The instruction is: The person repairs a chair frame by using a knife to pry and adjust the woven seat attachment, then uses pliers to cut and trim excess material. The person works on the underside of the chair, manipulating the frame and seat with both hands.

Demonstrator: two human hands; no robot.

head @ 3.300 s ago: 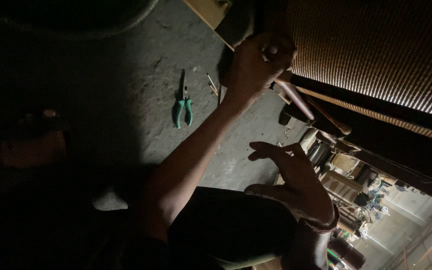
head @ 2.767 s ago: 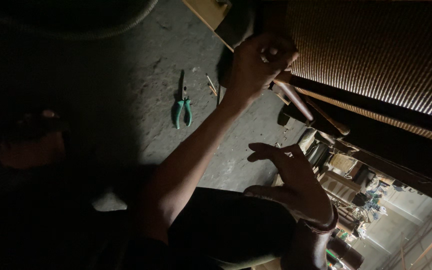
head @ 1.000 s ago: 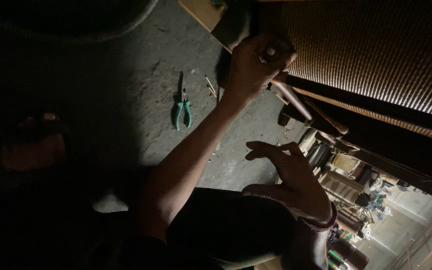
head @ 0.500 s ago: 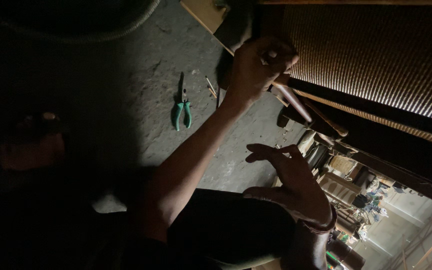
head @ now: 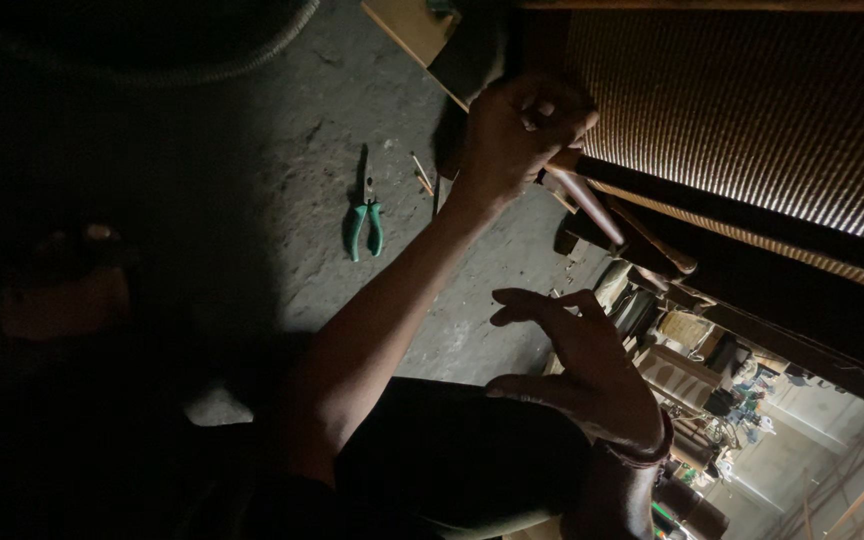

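two hands at a woven panel, one gripping, one waiting.
left hand point(head: 517, 130) has its fingers clamped on a wooden handle point(head: 592, 205) pressed to the near edge of the woven panel point(head: 752, 110) at far right; right hand point(head: 592, 365) hovers below, fingers apart, holding nothing. green pliers point(head: 364, 222) lie on the concrete floor point(head: 282, 180), well left of the grip. the step looks like working the panel's edge; a next move would want a steady left wrist.
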